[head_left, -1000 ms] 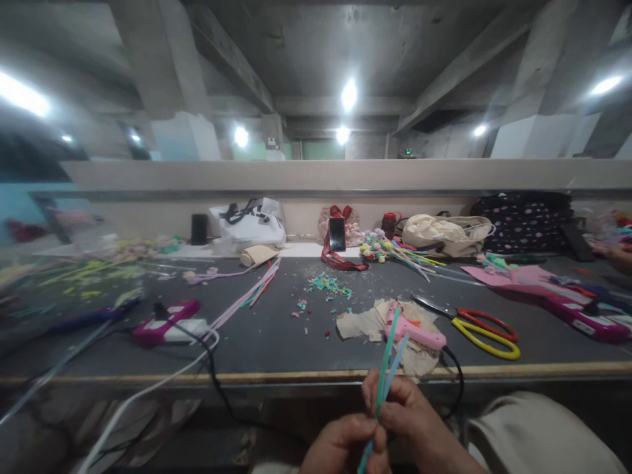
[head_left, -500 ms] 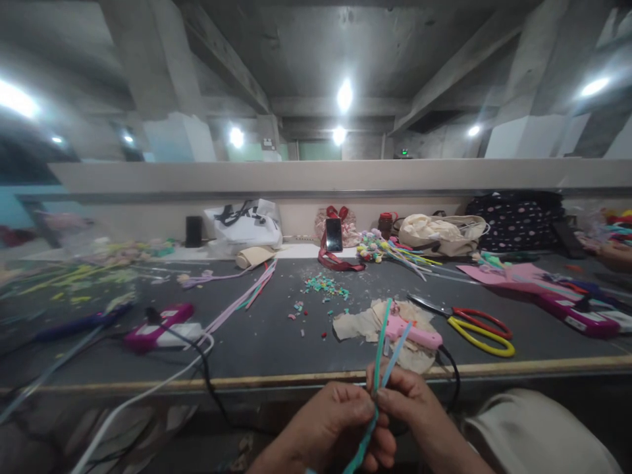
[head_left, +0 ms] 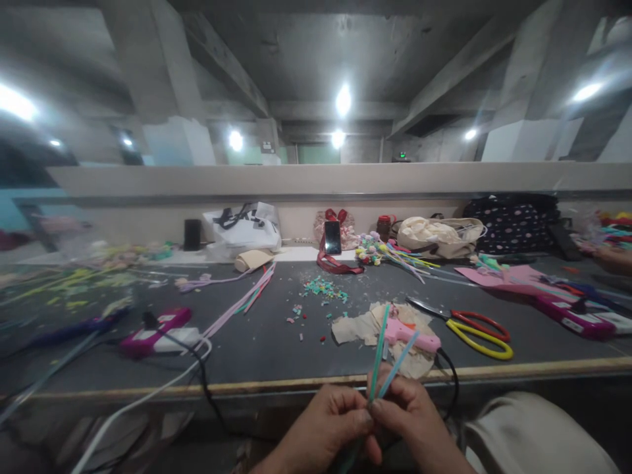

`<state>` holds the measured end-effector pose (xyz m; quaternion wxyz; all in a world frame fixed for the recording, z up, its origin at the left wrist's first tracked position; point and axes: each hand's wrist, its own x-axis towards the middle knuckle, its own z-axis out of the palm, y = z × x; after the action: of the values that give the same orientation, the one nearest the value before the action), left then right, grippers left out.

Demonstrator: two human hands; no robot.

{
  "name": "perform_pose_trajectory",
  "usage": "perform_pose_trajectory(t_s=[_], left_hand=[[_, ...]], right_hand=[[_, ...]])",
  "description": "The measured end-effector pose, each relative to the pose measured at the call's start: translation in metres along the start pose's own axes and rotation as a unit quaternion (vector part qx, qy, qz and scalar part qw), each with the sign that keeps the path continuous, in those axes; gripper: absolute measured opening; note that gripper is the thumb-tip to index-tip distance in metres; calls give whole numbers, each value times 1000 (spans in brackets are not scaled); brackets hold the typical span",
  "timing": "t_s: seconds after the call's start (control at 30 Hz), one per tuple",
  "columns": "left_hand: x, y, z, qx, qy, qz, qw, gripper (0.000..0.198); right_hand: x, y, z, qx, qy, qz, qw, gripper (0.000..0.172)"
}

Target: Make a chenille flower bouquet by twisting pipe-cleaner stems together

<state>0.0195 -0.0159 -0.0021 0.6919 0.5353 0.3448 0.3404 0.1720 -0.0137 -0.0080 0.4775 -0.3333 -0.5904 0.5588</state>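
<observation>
In front of the table's edge, my left hand (head_left: 328, 424) and my right hand (head_left: 415, 418) meet with fingertips pinched together. Between them they grip a thin green strip (head_left: 380, 349) and a pale blue strip (head_left: 401, 362), whose free ends rise apart in a V. Below the fingers the strips run down into shadow, mostly hidden by my hands. Just beyond the strip tips lies a pink hot glue gun (head_left: 412, 336) on a crumpled beige cloth (head_left: 355, 327). Scissors (head_left: 481, 329) with one red and one yellow handle rest to its right.
Small green clippings (head_left: 323, 288) are scattered mid-table. Magenta power strips (head_left: 158, 329) lie left and right, with cables hanging over the front edge. Lilac strips (head_left: 241, 299), a phone (head_left: 332, 237), pompom stems (head_left: 375, 250) and bags stand further back. Another person's hand (head_left: 612, 257) is at far right.
My hands have shifted slightly down and left. The blue strip leans further right, so the two free ends spread wider. The twisted green length below my fingers shows less.
</observation>
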Motion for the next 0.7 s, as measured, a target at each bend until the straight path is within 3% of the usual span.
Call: perform_pose_trajectory(t_s=[0.13,0.23,0.33,0.4,0.57,0.7], left_hand=[[1,-5,1,-101,-34,-45,993,27],[3,-9,5,-162,-22,-78,984,27],[5,-9,9,-185,2,-69,980,26],[6,-8,9,-183,26,-40,982,26],[8,-9,7,-69,146,47,986,25],[8,-12,14,68,217,80,971,26]], right_hand=[[0,-3,1,30,-2,7,1000,11],[3,-4,-2,69,-32,18,997,10],[6,-1,-4,76,-36,30,996,15],[7,1,-5,47,2,30,998,19],[2,0,2,-86,156,-36,983,17],[0,-1,9,-120,135,-35,983,16]])
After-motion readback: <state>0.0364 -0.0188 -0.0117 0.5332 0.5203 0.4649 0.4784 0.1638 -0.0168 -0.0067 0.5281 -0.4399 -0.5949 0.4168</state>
